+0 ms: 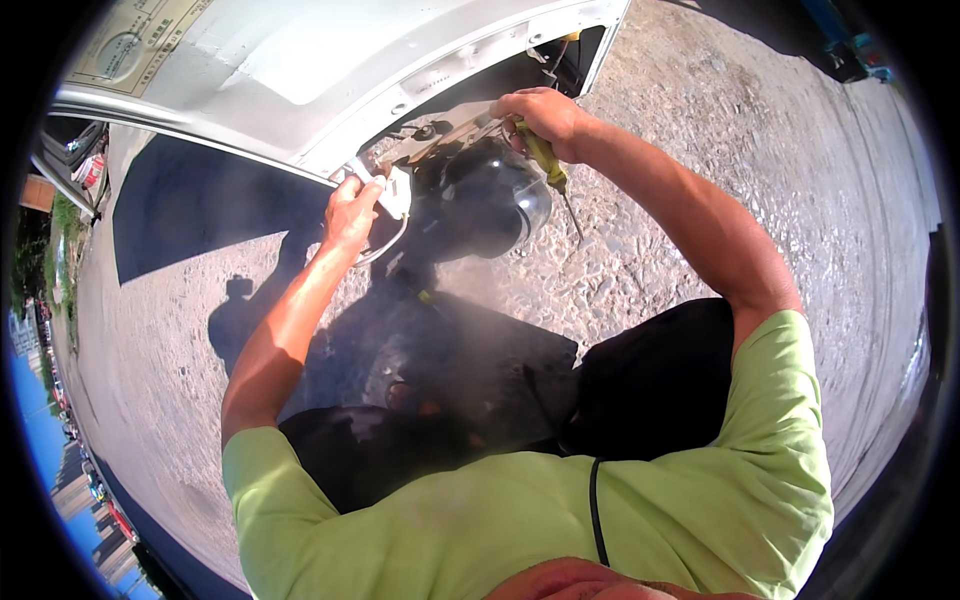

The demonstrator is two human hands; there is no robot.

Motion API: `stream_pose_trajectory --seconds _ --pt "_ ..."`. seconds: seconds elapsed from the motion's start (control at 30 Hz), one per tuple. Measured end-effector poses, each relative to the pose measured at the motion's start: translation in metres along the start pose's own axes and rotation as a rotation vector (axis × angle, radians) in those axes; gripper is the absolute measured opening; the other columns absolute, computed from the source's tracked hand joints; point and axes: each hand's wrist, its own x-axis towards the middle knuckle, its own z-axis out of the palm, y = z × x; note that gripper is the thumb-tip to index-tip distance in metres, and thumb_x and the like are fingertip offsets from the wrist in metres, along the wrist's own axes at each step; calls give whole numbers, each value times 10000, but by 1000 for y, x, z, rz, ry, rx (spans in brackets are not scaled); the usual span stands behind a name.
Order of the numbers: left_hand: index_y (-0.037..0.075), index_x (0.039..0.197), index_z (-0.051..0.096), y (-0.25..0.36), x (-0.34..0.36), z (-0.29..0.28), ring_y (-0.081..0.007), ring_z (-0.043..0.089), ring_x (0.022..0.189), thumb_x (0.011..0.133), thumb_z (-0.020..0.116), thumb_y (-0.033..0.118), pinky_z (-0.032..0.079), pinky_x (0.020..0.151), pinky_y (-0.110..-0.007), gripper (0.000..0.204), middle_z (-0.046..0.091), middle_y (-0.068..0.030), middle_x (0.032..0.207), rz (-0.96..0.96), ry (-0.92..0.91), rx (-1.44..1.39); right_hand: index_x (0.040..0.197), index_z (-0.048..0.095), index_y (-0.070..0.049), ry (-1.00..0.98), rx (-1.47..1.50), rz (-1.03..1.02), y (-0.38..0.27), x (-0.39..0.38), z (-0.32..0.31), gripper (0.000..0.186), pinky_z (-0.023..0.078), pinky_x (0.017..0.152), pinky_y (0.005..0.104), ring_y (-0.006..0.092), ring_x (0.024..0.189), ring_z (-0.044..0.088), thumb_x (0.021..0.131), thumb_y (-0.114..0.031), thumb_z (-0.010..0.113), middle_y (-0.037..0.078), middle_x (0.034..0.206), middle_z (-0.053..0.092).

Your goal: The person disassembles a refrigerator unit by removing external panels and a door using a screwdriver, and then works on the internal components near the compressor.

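Observation:
In my left hand (348, 215), thumb and fingers are closed on a small white part (397, 192) at the lower edge of a white metal panel (300, 60). A pale cable (388, 245) loops down from that part. My right hand (545, 118) is wrapped round a screwdriver with a yellow-green handle (538, 152). Its thin shaft points down and to the right, away from the panel. The right fingertips reach the end of a flat metal bracket (455, 135) under the panel; whether they grip it I cannot tell.
A glossy black rounded body (500, 200) sits below the bracket, near the ground. Wires (550, 65) show in a dark opening at the panel's right. My knees (660, 370) are bent close to the work, over rough stony ground (690, 130). Haze blurs the lower middle.

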Motion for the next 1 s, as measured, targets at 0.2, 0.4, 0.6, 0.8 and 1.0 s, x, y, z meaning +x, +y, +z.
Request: stream_pose_trajectory --seconds 0.2,0.4,0.6,0.8,1.0 --pt "29 1095 640 2 -1 -11 -125 681 809 977 599 279 540 667 -263 279 699 -63 934 33 -155 -213 1041 657 -9 247 -414 -275 3 37 -82 258 507 593 284 155 622 600 878 -203 704 74 871 658" --pt "30 1089 638 4 1 0 -109 669 791 984 602 252 539 659 -253 248 691 -55 930 40 -61 -111 1419 567 -68 281 -488 -422 15 79 -133 515 533 641 258 122 671 605 931 -204 663 53 1007 682" --pt "34 1103 645 11 -5 1 -88 641 746 990 618 212 507 612 -237 212 691 -41 911 26 -26 -57 1349 595 -45 272 -485 -512 21 94 -123 463 546 705 295 155 744 638 989 -336 615 75 1066 683" --pt "21 1105 648 16 -8 0 -96 647 724 1004 620 244 501 622 -251 246 704 -45 878 62 -11 100 1365 593 -53 391 -362 -322 13 90 -111 524 556 928 345 264 1051 708 983 -411 566 127 1168 726" --pt "9 1044 662 12 -8 6 -124 652 714 968 654 250 506 690 -298 253 701 -51 839 18 57 102 1212 671 -42 590 -581 -407 17 95 -103 446 525 660 333 152 634 642 1010 -429 580 69 788 690"
